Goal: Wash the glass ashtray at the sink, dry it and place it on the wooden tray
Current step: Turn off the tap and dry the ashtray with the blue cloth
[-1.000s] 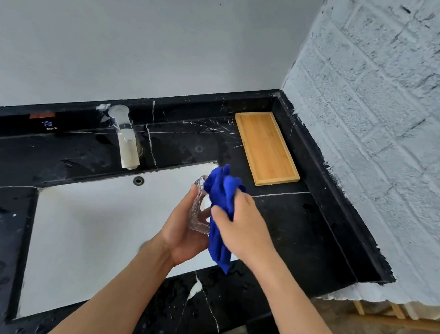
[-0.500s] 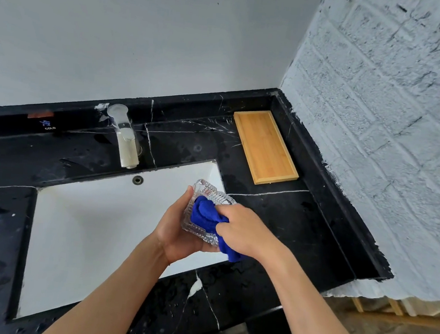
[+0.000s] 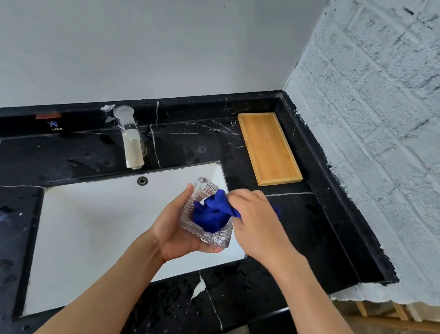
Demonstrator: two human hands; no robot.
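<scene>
Ashtray (image 3: 205, 237) is in our left hand (image 3: 178, 232), held over the right end of the sink (image 3: 96, 225), opening facing up toward us. Thick ribbed glass: we'd judge it heavy for its size, rigid, chip-prone against the marble counter (image 3: 300, 235), and likely slick if any water remains. Best hold looks like what we have now, palm under the base with fingers and thumb wrapped on opposite ribbed walls. Right hand (image 3: 255, 218) is closed on the blue cloth (image 3: 213, 213), pinching a wad of it and pressing it into the bowl. Versus a second ago: the cloth was draped over the outside with the glass edge-on; now the glass is turned open-side up and the cloth is down inside it, so drying has moved to the interior. Wooden tray (image 3: 269, 148) sits bare at 1 o'clock from the hands, well apart, faucet (image 3: 130, 140) at 11.
</scene>
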